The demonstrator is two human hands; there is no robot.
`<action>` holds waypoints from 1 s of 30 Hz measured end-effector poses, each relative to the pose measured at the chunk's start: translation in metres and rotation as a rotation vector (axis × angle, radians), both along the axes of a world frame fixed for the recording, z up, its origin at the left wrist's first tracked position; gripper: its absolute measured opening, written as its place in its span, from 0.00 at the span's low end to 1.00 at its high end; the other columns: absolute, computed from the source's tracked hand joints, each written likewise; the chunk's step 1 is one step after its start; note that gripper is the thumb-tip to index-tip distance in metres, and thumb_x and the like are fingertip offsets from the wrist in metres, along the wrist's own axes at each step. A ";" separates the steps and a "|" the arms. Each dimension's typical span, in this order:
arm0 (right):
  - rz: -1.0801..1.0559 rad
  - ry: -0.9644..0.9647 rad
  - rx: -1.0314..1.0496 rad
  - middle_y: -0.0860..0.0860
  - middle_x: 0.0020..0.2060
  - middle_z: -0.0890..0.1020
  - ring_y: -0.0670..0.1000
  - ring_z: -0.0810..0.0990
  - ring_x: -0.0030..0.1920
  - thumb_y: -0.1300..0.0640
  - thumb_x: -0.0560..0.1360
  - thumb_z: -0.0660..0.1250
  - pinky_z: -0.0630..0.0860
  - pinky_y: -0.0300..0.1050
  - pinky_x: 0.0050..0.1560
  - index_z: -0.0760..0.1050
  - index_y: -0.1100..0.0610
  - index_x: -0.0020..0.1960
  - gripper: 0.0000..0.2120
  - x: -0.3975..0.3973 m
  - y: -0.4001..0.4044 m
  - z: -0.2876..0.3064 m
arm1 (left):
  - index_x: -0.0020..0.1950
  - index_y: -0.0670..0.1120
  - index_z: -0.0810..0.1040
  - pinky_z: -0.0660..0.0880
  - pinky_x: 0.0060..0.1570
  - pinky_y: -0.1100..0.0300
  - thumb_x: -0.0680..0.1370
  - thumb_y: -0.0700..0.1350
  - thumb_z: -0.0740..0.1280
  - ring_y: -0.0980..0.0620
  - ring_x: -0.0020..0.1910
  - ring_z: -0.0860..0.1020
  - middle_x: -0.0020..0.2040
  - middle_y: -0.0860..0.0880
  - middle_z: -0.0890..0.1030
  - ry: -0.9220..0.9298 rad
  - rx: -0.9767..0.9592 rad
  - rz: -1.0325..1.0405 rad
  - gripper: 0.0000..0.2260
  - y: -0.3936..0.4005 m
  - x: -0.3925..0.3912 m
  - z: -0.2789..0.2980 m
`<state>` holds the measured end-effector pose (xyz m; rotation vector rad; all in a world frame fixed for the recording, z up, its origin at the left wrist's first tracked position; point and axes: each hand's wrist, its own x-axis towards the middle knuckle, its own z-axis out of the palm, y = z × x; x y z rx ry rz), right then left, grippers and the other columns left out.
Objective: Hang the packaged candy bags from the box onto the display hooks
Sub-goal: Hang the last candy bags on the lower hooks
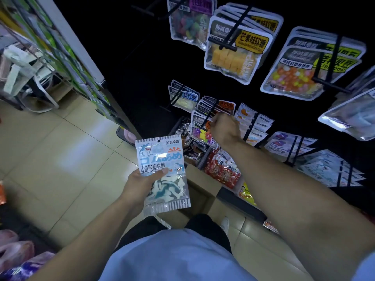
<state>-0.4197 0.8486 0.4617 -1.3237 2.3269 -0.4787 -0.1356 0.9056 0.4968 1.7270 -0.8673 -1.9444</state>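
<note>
My left hand (pixel 142 180) grips a shark gummy bag (pixel 162 173) upright by its left edge, thumb across the front, above the cardboard box (pixel 203 191) on the floor. My right hand (pixel 223 128) is curled at a lower display hook (pixel 211 113) among the hanging bags; whether it pinches a bag or the hook I cannot tell.

As I judge it, the risk is at that hook: the bags hang tightly packed, so a tug could slide neighbours off the end. The shark bag's small hang hole near its top edge could also miss the hook or tear if forced.

Readable writing: the shark bag shows "加减乘除" beside Japanese script, and the mango gummy bag (pixel 233 51) on the upper row reads "芒果味软糖".
</note>
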 end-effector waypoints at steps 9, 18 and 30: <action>-0.057 0.019 -0.167 0.51 0.50 0.86 0.52 0.84 0.40 0.56 0.82 0.65 0.80 0.47 0.43 0.81 0.52 0.59 0.09 0.011 0.050 0.052 | 0.60 0.43 0.82 0.84 0.39 0.54 0.77 0.44 0.75 0.41 0.46 0.88 0.51 0.41 0.88 0.093 0.006 -0.144 0.13 -0.012 -0.027 0.001; -0.443 -0.616 -0.080 0.53 0.49 0.85 0.48 0.85 0.47 0.40 0.71 0.77 0.82 0.50 0.47 0.75 0.48 0.65 0.26 0.017 0.151 0.058 | 0.63 0.46 0.80 0.81 0.59 0.44 0.75 0.58 0.75 0.43 0.52 0.86 0.53 0.46 0.88 0.111 0.061 -0.545 0.22 0.010 -0.089 -0.005; -0.971 -0.731 -0.173 0.70 0.47 0.82 0.65 0.85 0.43 0.39 0.60 0.81 0.82 0.68 0.51 0.75 0.69 0.47 0.36 -0.018 0.272 0.023 | 0.68 0.46 0.77 0.83 0.36 0.58 0.72 0.52 0.76 0.51 0.44 0.86 0.59 0.44 0.85 0.187 0.111 -0.863 0.26 0.061 -0.146 -0.021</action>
